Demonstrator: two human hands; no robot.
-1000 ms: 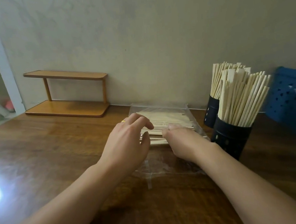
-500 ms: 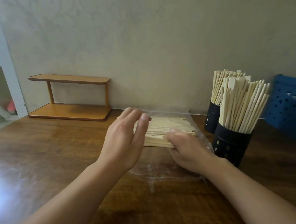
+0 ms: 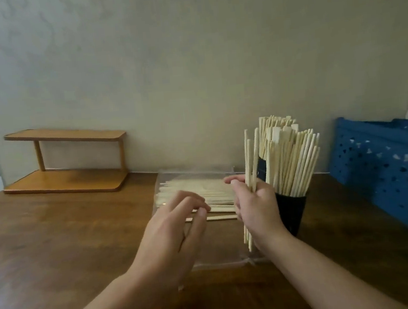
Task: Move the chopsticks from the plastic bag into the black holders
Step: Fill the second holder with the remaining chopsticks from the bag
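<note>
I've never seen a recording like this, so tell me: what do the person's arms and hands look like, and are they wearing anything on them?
Both forearms are bare as far as the picture shows: no sleeves, gloves, watch or bracelet. The left hand and right hand are bare too, with short, unpainted nails where the fingers show them. No ring can be made out.

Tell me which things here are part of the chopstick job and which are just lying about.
Part of the job: plastic bag, loose chopsticks in it, bundle gripped upright by the right hand, left hand, near black holder, far black holder.

Lying about: wooden shelf, blue basket.
</note>
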